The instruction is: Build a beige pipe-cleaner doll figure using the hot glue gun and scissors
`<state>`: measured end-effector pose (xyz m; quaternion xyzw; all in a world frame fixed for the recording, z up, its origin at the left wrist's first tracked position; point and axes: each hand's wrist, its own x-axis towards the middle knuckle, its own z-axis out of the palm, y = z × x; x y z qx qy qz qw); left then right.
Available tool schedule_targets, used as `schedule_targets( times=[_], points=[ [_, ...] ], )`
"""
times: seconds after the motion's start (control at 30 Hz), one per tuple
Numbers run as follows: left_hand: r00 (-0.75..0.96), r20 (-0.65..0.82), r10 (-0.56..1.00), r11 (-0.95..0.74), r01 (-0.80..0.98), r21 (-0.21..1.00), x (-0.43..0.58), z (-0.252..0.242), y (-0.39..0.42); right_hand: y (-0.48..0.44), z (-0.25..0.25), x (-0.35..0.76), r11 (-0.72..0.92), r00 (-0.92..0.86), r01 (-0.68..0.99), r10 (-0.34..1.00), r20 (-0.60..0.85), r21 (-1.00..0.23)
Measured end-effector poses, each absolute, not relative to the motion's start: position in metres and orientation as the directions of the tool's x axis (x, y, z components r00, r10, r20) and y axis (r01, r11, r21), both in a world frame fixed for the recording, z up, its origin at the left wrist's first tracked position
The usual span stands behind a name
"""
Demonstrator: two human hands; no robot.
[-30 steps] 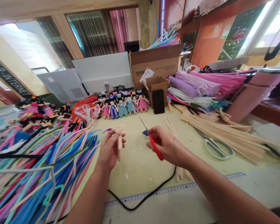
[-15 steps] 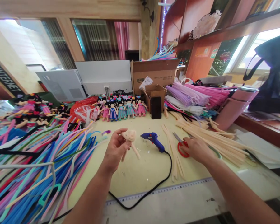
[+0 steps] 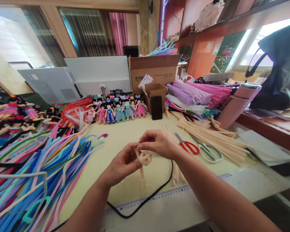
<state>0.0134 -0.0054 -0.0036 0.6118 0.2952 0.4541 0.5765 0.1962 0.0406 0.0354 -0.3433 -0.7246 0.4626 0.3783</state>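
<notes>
My left hand (image 3: 122,164) pinches a cream pipe cleaner piece (image 3: 145,158), wound into a small coil with a strand hanging below. My right hand (image 3: 160,143) is closed at the top of the same piece, its fingertips meeting those of the left. To the right, red-handled scissors (image 3: 193,148) lie on the table beside a pair with pale green and white handles (image 3: 210,153). The blue glue gun is hidden behind my right hand and forearm; its black cord (image 3: 157,190) loops towards me. Loose cream pipe cleaners (image 3: 212,138) are spread at the right.
Many coloured pipe cleaners (image 3: 70,167) cover the left side. Finished dolls (image 3: 119,111) stand in rows at the back, near a black phone (image 3: 157,108) and a cardboard box (image 3: 157,69). A pink bottle (image 3: 239,106) stands at the right. A ruler strip (image 3: 168,195) runs along the front.
My right hand has let go of the red-handled scissors and moved left to the cream coil. The left hand still holds the coil. The view has shifted slightly right.
</notes>
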Motion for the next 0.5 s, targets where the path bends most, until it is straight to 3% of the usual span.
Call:
schedule_targets(
  times=[0.2, 0.37, 0.5],
  points=[
    [0.460, 0.178, 0.870, -0.124, -0.144, 0.982, 0.014, -0.003, -0.007, 0.045, 0.022, 0.196, 0.173, -0.440, -0.012, 0.883, 0.161, -0.985],
    [0.302, 0.133, 0.944, -0.090, -0.152, 0.984, 0.014, 0.003, -0.006, 0.046, 0.017, 0.201, 0.095, -0.303, -0.147, 0.943, 0.136, -0.985],
    [0.175, 0.066, 0.982, -0.032, -0.189, 0.981, 0.014, -0.001, -0.001, 0.045, 0.014, 0.204, 0.110, -0.279, -0.099, 0.951, 0.134, -0.989]
  ],
)
